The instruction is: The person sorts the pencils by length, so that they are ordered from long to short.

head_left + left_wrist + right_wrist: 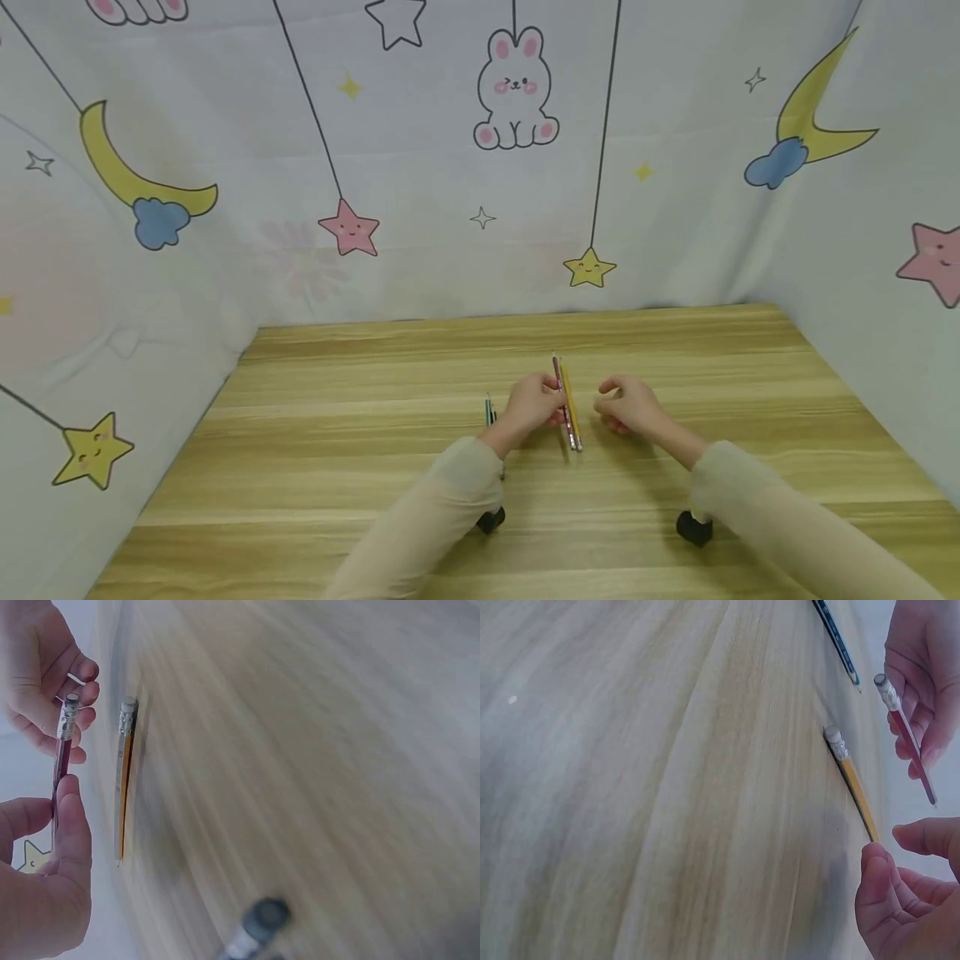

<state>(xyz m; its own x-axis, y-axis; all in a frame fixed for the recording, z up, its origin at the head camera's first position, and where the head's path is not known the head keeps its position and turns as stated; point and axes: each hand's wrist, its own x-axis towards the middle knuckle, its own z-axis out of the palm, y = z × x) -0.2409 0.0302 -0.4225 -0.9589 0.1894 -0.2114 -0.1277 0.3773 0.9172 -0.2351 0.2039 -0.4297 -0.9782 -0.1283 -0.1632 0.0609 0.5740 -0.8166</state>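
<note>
My left hand (534, 403) pinches a dark red pencil (907, 739) between thumb and fingers. Its eraser end points back toward me, and in the right wrist view it is held above the table. Lying on the wood just right of it is a yellow pencil (569, 396) with a metal band and a pale eraser. To the right, my right hand (630, 406) holds nothing; its fingers are loosely bent and the thumb stands apart from them. In the right wrist view its fingertips overlap the far end of the yellow pencil.
A teal pencil (488, 412) and a dark pencil (493, 413) lie on the wooden table (337, 467), partly hidden by my left forearm. A blurred eraser end (266, 915) shows low in the left wrist view. A printed white curtain (427, 150) encloses the table's back and sides.
</note>
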